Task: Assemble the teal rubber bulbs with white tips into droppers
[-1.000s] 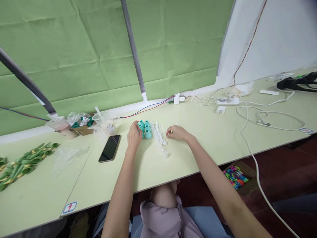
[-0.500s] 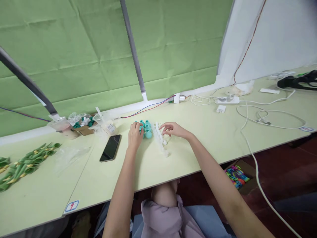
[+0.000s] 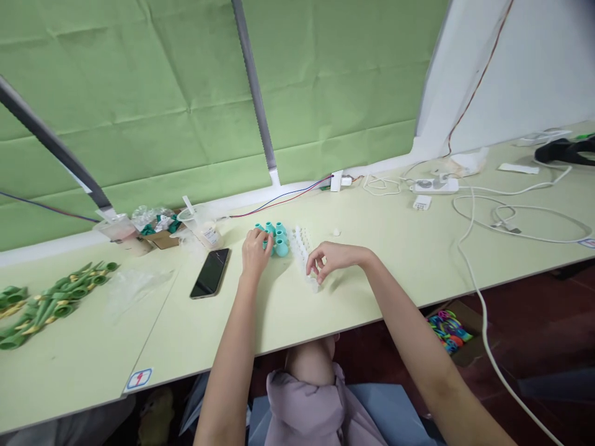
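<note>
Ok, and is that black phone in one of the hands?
No, the phone lies on the table, to the left of the left hand, with a gap between them.

Probably some little assembly workshop: long worktable [image 3: 288, 310], teal parts [image 3: 281, 248] beside the left hand [image 3: 255, 251], green batch [image 3: 80, 292] farther left

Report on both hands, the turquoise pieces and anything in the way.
Left hand at turquoise pieces. Right hand by white pieces. Phone left, apart from both hands.

Black phone [image 3: 210, 274] lying near a clear plastic cup [image 3: 207, 231]. Power strip [image 3: 448, 185] sits over right, white cables [image 3: 484, 328] sprawling around.
</note>
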Tool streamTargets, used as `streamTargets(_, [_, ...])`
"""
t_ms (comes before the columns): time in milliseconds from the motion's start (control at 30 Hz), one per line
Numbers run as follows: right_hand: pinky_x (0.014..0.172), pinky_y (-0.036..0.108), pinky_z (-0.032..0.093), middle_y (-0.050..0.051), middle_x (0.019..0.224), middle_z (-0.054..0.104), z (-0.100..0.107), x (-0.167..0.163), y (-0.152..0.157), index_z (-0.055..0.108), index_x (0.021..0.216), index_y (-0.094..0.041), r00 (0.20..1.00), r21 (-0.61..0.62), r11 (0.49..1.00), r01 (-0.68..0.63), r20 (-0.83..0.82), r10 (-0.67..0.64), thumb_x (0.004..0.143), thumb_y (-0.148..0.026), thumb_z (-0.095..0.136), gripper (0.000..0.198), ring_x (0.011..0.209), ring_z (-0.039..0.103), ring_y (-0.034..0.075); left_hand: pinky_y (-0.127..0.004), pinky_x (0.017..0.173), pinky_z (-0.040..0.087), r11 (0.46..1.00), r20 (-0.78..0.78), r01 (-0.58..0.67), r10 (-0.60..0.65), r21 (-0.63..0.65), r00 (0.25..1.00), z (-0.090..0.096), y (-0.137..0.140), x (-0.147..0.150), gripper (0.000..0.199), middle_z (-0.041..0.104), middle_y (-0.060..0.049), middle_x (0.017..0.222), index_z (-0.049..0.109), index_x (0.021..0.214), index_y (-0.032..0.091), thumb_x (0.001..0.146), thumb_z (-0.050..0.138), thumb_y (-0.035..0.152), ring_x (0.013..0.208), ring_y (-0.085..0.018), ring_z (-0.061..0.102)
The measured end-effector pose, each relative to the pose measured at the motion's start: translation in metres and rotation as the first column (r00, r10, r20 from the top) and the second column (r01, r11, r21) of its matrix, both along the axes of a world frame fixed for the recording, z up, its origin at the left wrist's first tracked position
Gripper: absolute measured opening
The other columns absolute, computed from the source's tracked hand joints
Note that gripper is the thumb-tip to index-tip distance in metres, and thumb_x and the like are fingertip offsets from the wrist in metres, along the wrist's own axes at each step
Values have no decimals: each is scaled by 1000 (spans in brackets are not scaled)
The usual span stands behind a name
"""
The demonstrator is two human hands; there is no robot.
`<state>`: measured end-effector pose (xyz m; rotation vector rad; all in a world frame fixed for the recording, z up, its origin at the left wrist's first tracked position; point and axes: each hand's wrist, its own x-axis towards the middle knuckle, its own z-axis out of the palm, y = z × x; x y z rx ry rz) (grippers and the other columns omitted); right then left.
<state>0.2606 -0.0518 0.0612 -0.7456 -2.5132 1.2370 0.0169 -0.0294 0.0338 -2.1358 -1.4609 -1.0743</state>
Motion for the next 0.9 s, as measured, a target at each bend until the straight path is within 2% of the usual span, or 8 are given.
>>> streamTargets(133, [57,19,37,-2,72,59,-2,-3,-3,69,88,-20,998,68,998,-14,64,10,53,-33,77,38,64,50,11,-30,71,39,1000,17,2,-2,9,1000,1,0,0,25,52,-5,78,55,74,20,88,38,32,79,-18,48])
streamTargets(333, [57,19,36,-3,68,57,-10,-8,-1,69,84,-20,995,168,984,-63,91,48,57,-28,75,28,63,49,10,-30,73,39,1000,10,5,-5,-1,1000,3,-1,1,20,53,-6,83,54,80,20,88,38,30,82,-18,48])
streamTargets(467, [54,19,35,-2,66,58,-8,-10,-4,70,80,-18,995,156,985,-75,77,63,59,-29,73,24,62,50,10,-30,73,39,1000,-2,5,-5,-15,1000,3,-1,0,19,52,-6,85,53,83,20,88,39,30,84,-18,48])
streamTargets(567, [58,21,38,0,69,61,0,-10,-8,70,80,-18,999,99,994,-39,-19,41,62,-33,71,24,63,52,11,-31,76,40,999,9,17,-17,-39,1000,4,-2,1,17,53,-7,87,54,88,19,87,40,29,87,-19,49])
streamTargets(633, [59,22,39,2,76,63,4,-10,-8,69,83,-18,987,71,995,69,-151,-58,63,-35,70,27,65,53,12,-32,77,41,998,54,39,-36,-59,998,7,-5,5,18,54,-7,92,54,94,19,86,42,30,90,-19,50])
streamTargets(700, [59,22,39,3,83,64,5,-10,-4,68,85,-18,921,56,962,265,-311,-236,64,-38,69,29,68,53,12,-31,76,43,990,137,110,-97,-93,986,11,-8,12,20,55,-7,96,56,98,20,85,45,32,91,-18,51])
streamTargets(800, [61,23,40,3,86,64,-2,-13,7,67,86,-19,741,20,837,546,-478,-472,64,-40,68,30,65,52,11,-28,70,45,924,271,332,-276,-188,922,15,-13,27,25,60,-5,97,59,103,23,83,49,35,87,-16,54])
streamTargets(900, [62,24,42,4,87,65,-14,-18,17,67,87,-18,626,-25,749,663,-531,-572,64,-38,69,31,62,51,11,-27,67,46,848,364,470,-369,-245,855,11,-14,41,31,63,-4,94,60,107,24,79,56,37,80,-15,56])
